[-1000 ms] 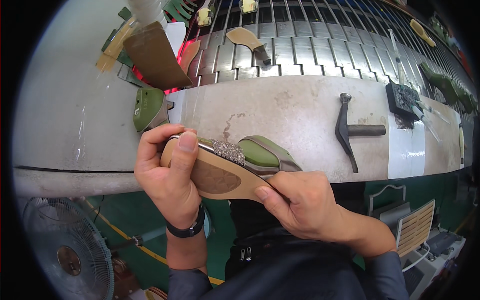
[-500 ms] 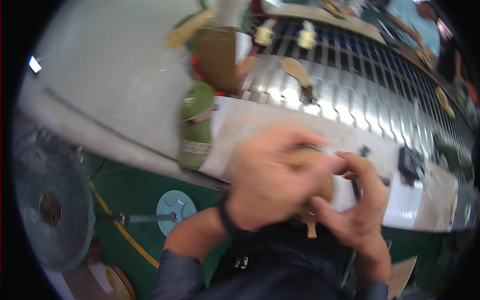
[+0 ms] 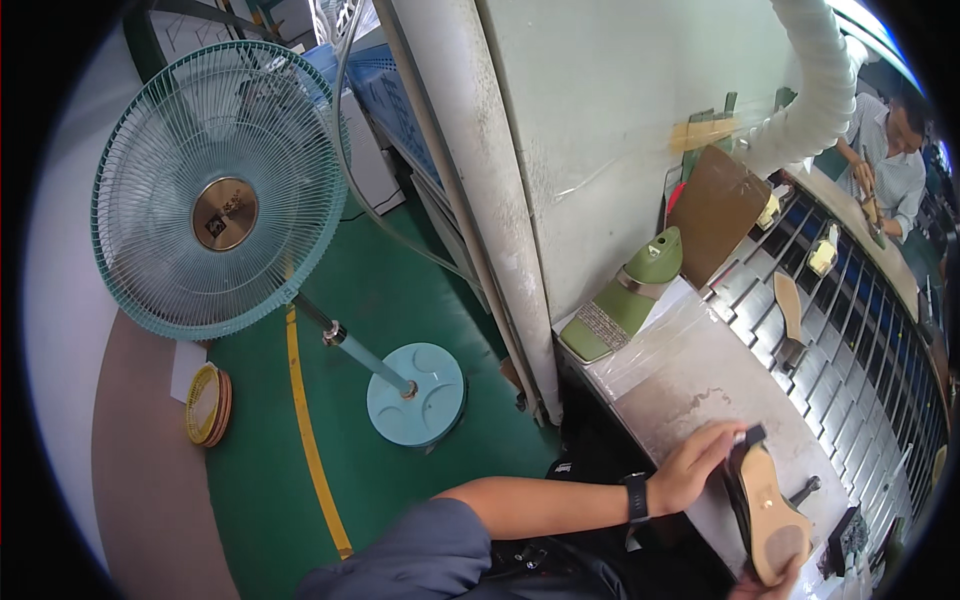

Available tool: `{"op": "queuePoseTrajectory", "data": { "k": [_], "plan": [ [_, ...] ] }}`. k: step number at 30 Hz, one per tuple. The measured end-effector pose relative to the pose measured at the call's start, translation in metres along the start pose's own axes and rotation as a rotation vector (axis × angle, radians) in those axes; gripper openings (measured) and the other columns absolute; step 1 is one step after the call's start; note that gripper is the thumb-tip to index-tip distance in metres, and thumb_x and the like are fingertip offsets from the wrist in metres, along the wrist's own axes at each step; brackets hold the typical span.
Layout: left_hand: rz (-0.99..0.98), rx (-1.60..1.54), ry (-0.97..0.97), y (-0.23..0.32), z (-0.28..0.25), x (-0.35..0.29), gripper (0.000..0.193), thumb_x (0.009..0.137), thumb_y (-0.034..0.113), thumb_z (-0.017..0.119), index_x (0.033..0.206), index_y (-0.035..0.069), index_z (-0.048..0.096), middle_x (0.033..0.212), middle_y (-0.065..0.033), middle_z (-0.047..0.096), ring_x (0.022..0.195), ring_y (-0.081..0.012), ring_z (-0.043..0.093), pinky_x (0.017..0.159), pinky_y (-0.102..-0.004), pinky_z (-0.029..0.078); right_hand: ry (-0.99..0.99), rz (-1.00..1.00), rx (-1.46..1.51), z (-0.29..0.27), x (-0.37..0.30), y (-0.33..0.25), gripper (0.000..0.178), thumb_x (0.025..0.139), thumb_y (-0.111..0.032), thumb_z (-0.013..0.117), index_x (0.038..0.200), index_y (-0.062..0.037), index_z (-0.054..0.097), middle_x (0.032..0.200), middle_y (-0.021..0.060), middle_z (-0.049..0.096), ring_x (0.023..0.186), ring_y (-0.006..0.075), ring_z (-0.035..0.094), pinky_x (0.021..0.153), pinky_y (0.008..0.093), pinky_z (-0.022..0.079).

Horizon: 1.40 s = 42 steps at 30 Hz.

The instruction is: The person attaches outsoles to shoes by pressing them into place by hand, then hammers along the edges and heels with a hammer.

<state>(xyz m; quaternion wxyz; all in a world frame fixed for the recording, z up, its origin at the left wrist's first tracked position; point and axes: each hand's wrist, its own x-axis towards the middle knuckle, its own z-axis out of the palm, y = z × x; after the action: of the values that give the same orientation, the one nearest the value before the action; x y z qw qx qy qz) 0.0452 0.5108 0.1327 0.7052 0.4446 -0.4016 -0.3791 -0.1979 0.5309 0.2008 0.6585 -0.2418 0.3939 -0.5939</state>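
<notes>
A shoe with a tan sole (image 3: 768, 500) and dark sides is held up over the near edge of the workbench, its sole facing me. My left hand (image 3: 690, 468), with a black watch on the wrist, has its fingers closed at the end with a small black block. At the rounded end, my right hand (image 3: 775, 582) grips the edge; much of it is cut off by the lower rim. A dark metal tool (image 3: 805, 490) lies on the bench just beyond the shoe. Farther back, a green shoe last (image 3: 632, 298) with a glittery band and a strap rests on the bench.
Beyond the bench (image 3: 690, 375) runs a slatted metal conveyor (image 3: 850, 395) carrying a tan insole (image 3: 788, 303). A brown board (image 3: 715, 215) stands by the wall. On the left are a floor fan (image 3: 225, 200) and yellow baskets (image 3: 205, 405). Another person (image 3: 885, 165) works across the conveyor.
My view has swung left, so the bench and conveyor now sit farther right and the fan shows whole. My hands, earlier close together and blurred, are now apart at the shoe's two ends.
</notes>
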Motion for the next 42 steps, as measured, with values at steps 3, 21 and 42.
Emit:
{"op": "queuePoseTrajectory", "data": {
  "k": [3,21,42],
  "plan": [
    [-0.038,-0.019,0.083,-0.006,-0.008,0.043,0.055,0.119,0.042,0.033,0.110,0.000,0.067,0.110,-0.0065,0.064,0.098,-0.0129,0.060,0.092,-0.0302,0.049,-0.223,0.135,-0.055,0.013,-0.027,0.025,0.050,0.105,-0.022,0.064,0.145,0.0054,0.051,0.137,0.0195,0.063,0.118,0.0297,0.068,0.096,0.0411,0.058],
    [0.179,0.156,-0.398,0.006,0.000,0.063,0.054,0.116,0.039,0.038,0.106,0.000,0.073,0.107,-0.0166,0.072,0.103,-0.0252,0.069,0.093,-0.0387,0.055,-0.700,-1.063,-1.315,0.087,0.032,-0.025,0.036,0.073,0.000,0.088,0.107,-0.0001,0.076,0.080,0.0110,0.069,0.062,0.0236,0.065,0.053,0.0357,0.050],
    [0.288,0.197,-0.560,0.021,0.006,0.060,0.075,0.117,0.053,0.023,0.104,0.000,0.075,0.105,-0.0153,0.071,0.102,-0.0239,0.062,0.094,-0.0382,0.049,-0.674,-1.349,-1.225,0.073,0.047,0.019,0.034,0.074,-0.001,0.080,0.106,0.0091,0.074,0.081,0.0089,0.065,0.060,0.0177,0.061,0.051,0.0303,0.049]
  ]
}}
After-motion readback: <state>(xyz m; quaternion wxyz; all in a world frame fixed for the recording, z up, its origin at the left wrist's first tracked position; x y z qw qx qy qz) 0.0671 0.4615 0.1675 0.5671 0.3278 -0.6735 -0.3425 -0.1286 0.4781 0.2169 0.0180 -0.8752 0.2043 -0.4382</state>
